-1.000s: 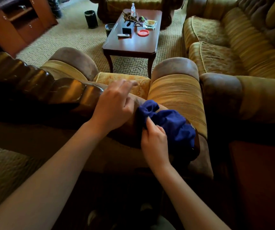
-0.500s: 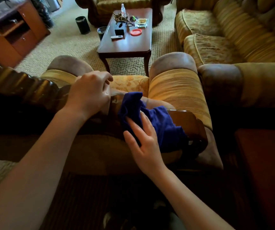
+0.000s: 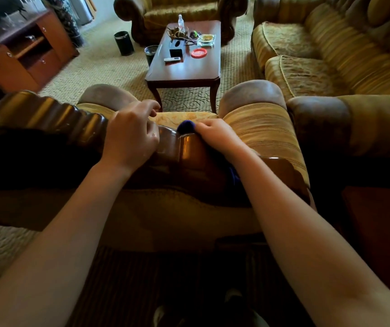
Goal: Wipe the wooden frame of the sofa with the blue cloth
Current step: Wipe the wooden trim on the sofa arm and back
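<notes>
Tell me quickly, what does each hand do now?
Left hand: rests on the frame, fingers curled, holding nothing.
Right hand: grips the cloth on the frame.

Upper centre of the frame, a dark wooden coffee table [image 3: 184, 72] stands on the patterned carpet [image 3: 99, 67] — on it a clear bottle [image 3: 181, 21], a red dish [image 3: 199, 53], a remote [image 3: 172, 59] and a black box [image 3: 175, 53]. Two dark bins [image 3: 124, 43] sit on the carpet to its left.
</notes>
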The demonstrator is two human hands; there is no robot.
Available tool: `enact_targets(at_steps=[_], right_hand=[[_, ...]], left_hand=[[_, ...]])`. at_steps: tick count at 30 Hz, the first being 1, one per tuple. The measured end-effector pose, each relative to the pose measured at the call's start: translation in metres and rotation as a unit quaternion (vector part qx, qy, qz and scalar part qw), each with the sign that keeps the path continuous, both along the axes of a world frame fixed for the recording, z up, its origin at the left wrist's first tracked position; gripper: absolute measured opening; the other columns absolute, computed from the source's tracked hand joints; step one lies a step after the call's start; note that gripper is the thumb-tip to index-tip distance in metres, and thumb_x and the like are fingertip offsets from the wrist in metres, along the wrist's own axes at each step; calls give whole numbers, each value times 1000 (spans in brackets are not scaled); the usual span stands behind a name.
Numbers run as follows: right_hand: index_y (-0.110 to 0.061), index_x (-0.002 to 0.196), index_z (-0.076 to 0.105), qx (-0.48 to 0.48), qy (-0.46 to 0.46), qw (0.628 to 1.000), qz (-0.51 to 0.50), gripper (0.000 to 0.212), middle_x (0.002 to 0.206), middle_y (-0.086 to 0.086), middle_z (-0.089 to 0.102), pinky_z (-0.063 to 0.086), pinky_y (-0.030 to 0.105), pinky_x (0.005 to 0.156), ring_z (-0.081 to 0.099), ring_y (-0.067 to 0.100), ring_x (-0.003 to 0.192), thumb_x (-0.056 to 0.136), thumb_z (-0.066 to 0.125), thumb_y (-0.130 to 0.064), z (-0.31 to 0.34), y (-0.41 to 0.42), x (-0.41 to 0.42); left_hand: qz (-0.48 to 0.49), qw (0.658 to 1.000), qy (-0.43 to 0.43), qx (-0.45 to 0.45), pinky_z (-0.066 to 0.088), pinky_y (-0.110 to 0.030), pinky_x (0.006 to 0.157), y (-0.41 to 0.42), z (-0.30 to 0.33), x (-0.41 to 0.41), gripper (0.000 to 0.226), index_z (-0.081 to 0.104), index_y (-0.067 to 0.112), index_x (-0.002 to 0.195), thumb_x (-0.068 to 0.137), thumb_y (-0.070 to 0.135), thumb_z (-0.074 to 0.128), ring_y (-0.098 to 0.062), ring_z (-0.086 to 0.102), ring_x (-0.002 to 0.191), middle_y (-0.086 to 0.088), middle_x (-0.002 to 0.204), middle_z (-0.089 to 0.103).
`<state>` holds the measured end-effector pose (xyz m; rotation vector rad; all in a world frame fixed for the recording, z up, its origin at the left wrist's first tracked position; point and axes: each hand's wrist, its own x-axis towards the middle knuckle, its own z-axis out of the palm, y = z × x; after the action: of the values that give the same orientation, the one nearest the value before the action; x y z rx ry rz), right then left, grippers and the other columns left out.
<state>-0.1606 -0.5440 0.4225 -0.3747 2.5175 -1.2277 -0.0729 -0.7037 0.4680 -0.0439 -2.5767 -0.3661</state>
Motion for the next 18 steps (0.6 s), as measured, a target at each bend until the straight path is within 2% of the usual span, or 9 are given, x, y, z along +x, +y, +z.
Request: enact_targets(at_steps=[1,2,4,7,10,11,14,16,18], right_hand=[[-16,86,68,-51,-34,998,-23,29,81,-1,62,44,31,71,56,15,77,94,46,-33,-4,9,3],[-17,89,69,-102,-62,992,-42,27,83,-2,64,45,30,71,57,13,78,95,46,-30,-9,16,8],[-23,111,67,-167,-69,982,-56,27,100,-3,67,47,25,80,60,9,91,96,45,-22,-17,27,19],[-20,127,60,-161,37,985,-58,34,121,-4,60,37,16,91,51,6,112,95,48,-17,-23,34,32],[-16,125,61,-155,103,982,-31,32,129,-3,56,31,0,86,45,1,115,95,51,-16,-18,28,35],[-17,123,63,-142,120,982,-14,30,130,-3,55,33,2,88,45,2,115,95,52,-17,-16,23,33],[-26,118,66,-61,153,986,40,28,127,-5,60,43,29,96,53,11,116,93,53,-27,-7,5,18],[-30,107,70,-13,58,995,80,25,111,-7,68,48,32,88,61,12,104,93,50,-33,6,-4,-2],[-27,87,70,25,-93,987,129,24,86,-8,70,50,26,70,65,8,80,93,49,-38,13,-12,-23]], left_hand=[[0,1000,3,4,49,-49,85,-1,0,1,41,62,4,110,78,15,39,-34,62,92,-15,100,67],[0,1000,7,7,49,-49,85,-2,0,2,41,62,4,110,77,15,38,-34,62,92,-14,99,67],[-1,1000,16,10,48,-50,85,-4,0,3,40,63,4,108,78,15,39,-33,63,90,-13,98,68],[1,999,34,11,46,-49,89,-4,-2,3,36,64,5,106,79,15,41,-30,62,88,-11,94,67],[10,999,49,9,39,-46,93,-4,-6,1,36,64,6,104,80,18,40,-28,60,89,-9,93,67],[13,999,51,10,37,-45,93,-4,-8,1,36,64,6,104,80,19,40,-28,59,90,-9,93,66],[15,998,67,12,35,-41,92,-5,-12,1,33,64,6,102,80,17,42,-29,59,89,-9,92,66],[17,997,76,5,36,-41,90,-3,-12,2,33,64,7,102,80,17,43,-28,59,89,-9,93,67],[22,997,69,-2,37,-41,89,-3,-12,3,35,64,7,104,79,19,42,-28,59,91,-9,96,67]])
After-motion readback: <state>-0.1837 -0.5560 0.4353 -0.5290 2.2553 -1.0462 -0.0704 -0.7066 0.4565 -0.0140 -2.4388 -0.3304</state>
